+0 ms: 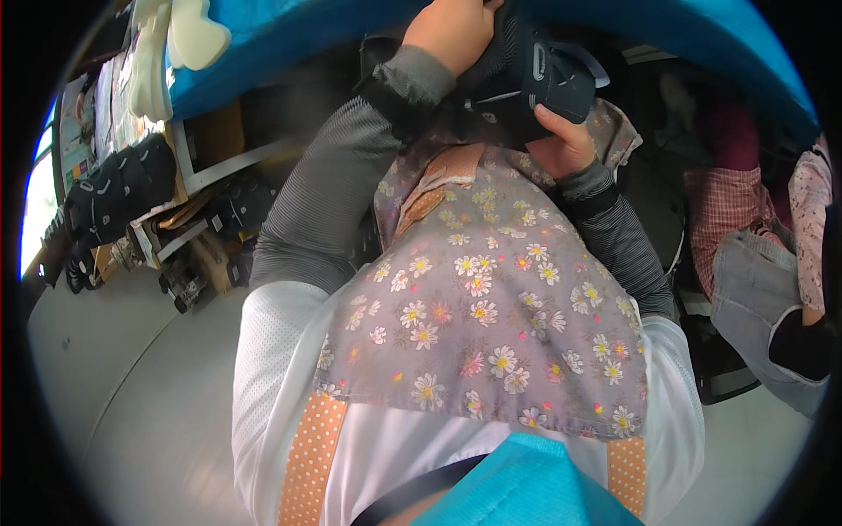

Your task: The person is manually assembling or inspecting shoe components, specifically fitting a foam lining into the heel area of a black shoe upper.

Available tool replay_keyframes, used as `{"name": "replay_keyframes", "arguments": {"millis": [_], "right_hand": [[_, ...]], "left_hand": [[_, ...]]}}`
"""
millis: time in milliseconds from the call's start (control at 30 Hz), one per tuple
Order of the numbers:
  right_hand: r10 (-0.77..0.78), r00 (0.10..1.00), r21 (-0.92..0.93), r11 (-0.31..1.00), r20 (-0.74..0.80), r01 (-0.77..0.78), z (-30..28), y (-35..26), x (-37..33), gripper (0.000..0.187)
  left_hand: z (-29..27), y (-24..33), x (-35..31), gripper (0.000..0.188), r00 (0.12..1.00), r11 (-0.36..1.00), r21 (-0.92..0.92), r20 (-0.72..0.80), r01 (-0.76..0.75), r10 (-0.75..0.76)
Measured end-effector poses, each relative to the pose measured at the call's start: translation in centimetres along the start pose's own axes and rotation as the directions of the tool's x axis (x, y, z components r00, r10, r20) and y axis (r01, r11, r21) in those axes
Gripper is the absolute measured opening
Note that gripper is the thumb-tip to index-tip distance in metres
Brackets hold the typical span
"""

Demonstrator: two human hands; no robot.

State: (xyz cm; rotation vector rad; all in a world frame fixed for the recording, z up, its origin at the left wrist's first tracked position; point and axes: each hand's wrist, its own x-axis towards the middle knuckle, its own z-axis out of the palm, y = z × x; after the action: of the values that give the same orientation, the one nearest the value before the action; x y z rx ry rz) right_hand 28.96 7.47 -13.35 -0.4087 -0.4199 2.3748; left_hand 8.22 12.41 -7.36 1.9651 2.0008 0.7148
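Observation:
My right hand (pixel 566 145) is closed on a flat black piece with rounded corners (pixel 561 83). The thumb presses its near edge, and pale printed marks show on its face. Behind it a whitish curved edge (pixel 592 63) sticks out. Up at the top edge of the view, my left hand (pixel 452 35) has its fingers curled at some dark striped fabric (pixel 495 53) beside that piece. The fingertips are partly cut off, and what kind of article the fabric is I cannot tell. Below both hands a grey flowered apron (pixel 491 289) covers my lap.
A blue-covered table (pixel 263 39) curves along the far side, with pale flat shaped forms (pixel 153 61) at its left end. Bundles of black articles (pixel 123 188) lie on the left. At right sits another person in a checked garment (pixel 719 219), close to my right arm.

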Motion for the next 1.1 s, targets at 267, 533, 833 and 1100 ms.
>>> {"name": "replay_keyframes", "arguments": {"millis": [267,533,833,1100], "right_hand": [[-0.068,0.997,-0.041,0.997,-0.04,0.066,1.7,-0.7,0.4,0.038],[-0.048,0.995,-0.02,0.999,-0.09,0.047,2.2,-0.4,0.7,0.035],[0.024,0.999,-0.029,0.999,-0.027,-0.024,0.7,-0.2,0.6,0.032],[0.023,1.0,0.011,1.0,-0.011,-0.023,0.0,-0.1,1.9,0.035]], "left_hand": [[-2.1,1.6,0.9,0.022,1.0,0.991,0.135,0.024,0.007,-0.01],[0.6,-1.3,2.4,0.025,0.974,0.992,0.088,0.217,-0.09,0.069],[2.2,-2.4,2.4,0.03,0.978,0.992,0.09,0.195,-0.086,0.067],[-4.3,-5.3,1.5,0.029,0.964,0.839,-0.544,0.228,0.006,0.14]]}}
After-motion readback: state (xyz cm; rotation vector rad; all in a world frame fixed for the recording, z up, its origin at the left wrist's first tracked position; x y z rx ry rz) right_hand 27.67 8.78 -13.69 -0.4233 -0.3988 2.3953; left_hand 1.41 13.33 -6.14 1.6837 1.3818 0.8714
